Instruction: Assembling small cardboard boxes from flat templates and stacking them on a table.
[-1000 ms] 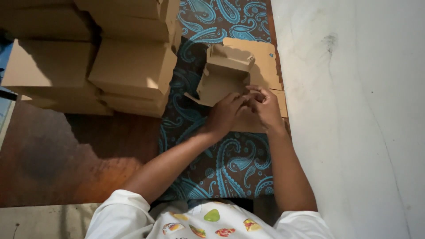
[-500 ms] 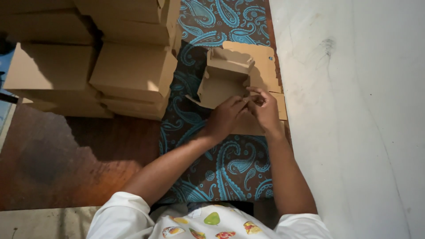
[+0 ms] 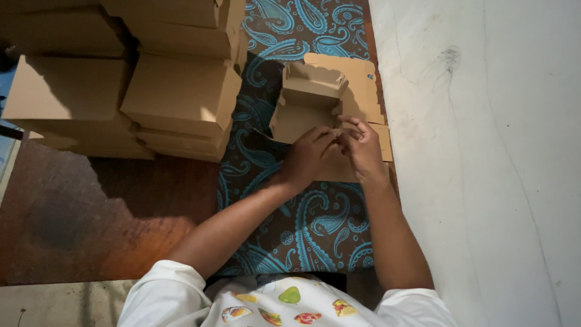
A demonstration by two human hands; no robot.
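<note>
1. The floor shows 3 surfaces: a brown and turquoise paisley cloth (image 3: 315, 218) down the middle, a pale marbled slab (image 3: 484, 169) to the right, and a reddish-brown floor (image 3: 91, 212) to the left.
2. A half-folded cardboard box (image 3: 305, 100) sits on the cloth, its back flap raised and its walls standing up.
3. Flat cardboard blanks (image 3: 366, 97) lie under and behind the box, reaching toward the slab's edge.
4. The left hand (image 3: 308, 154) pinches the near edge of the box, fingers curled together on the cardboard.
5. The right hand (image 3: 363, 148) meets it at the same spot, fingertips closed on the same edge; the 2 hands touch.
6. Stacks of finished boxes (image 3: 181, 91) stand to the left of the folding spot, several high, partly on the cloth and partly on the reddish floor.
7. At the bottom edge shows a white shirt with a fruit print (image 3: 284, 303).
</note>
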